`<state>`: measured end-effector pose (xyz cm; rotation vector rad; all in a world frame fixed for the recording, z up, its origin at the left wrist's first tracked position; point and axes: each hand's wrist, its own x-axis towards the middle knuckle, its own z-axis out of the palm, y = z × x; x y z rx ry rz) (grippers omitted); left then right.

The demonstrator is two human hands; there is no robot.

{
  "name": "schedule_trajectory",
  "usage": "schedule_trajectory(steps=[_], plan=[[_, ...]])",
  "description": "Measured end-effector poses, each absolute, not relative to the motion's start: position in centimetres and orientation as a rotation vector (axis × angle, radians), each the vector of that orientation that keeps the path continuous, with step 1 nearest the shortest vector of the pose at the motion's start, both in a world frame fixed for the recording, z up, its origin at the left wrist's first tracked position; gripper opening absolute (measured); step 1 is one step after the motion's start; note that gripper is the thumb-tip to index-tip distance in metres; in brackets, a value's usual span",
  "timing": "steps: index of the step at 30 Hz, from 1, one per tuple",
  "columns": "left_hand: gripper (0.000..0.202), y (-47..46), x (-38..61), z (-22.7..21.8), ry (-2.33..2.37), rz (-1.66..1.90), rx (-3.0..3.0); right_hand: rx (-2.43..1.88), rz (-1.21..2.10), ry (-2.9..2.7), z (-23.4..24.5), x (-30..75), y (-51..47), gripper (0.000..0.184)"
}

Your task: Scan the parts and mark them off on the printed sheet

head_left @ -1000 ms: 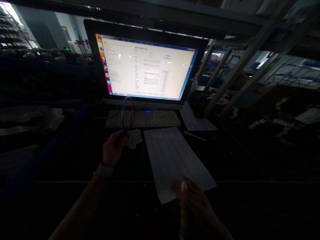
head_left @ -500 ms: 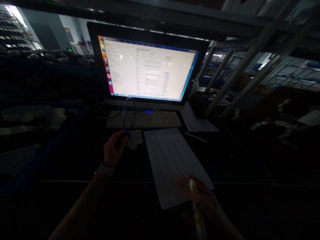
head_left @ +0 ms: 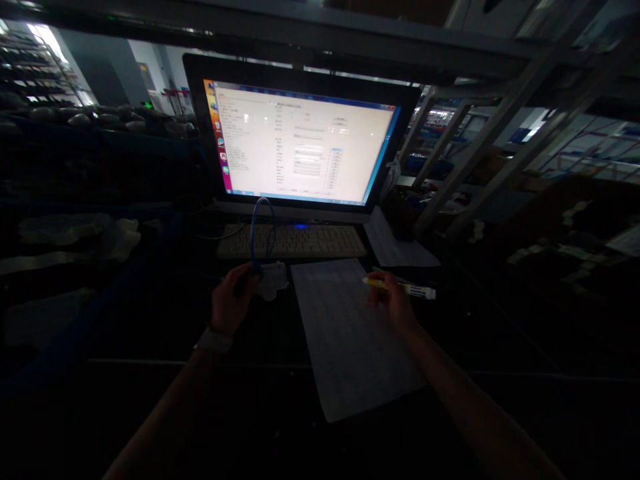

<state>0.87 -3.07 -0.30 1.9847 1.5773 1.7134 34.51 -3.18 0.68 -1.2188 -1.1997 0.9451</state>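
The scene is very dim and underexposed. The monitor (head_left: 300, 143) is the main light, its screen overexposed and its text unreadable. Its glow reaches the keyboard (head_left: 293, 241), the blue cable (head_left: 261, 223), the paper sheet (head_left: 350, 333) and the pen (head_left: 403, 288). The left hand (head_left: 231, 300) and right hand (head_left: 395, 305) are dark, grainy shapes, and the worktop (head_left: 150, 400) is nearly black. Daylight glares at the far upper left. The frame bars (head_left: 480, 160) stretch and slant toward the right edge.

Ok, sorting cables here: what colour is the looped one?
Blue; the cable shows best in the head view.
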Motion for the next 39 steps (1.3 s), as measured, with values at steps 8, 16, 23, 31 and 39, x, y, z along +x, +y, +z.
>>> schedule_trajectory(steps=[8,16,23,31,39], plan=[[0.032,-3.0,0.8,-0.6,1.614,1.719,1.973,-1.230,0.988,-1.021,-0.5,34.8,-2.5,0.048],[0.030,-3.1,0.7,-0.4,1.608,1.710,1.985,-1.348,1.014,-1.031,0.3,34.3,-2.5,0.056],[0.031,-3.1,0.7,-0.4,1.608,1.685,1.967,-1.234,1.113,-1.342,3.5,29.2,-1.9,0.050],[0.031,-3.0,0.9,-0.5,1.585,1.677,1.913,-1.314,0.979,-1.252,0.6,24.8,0.5,0.034],[0.029,-2.9,1.1,-1.2,1.531,1.744,1.810,-1.263,0.854,-1.277,-0.6,25.5,0.5,0.034]])
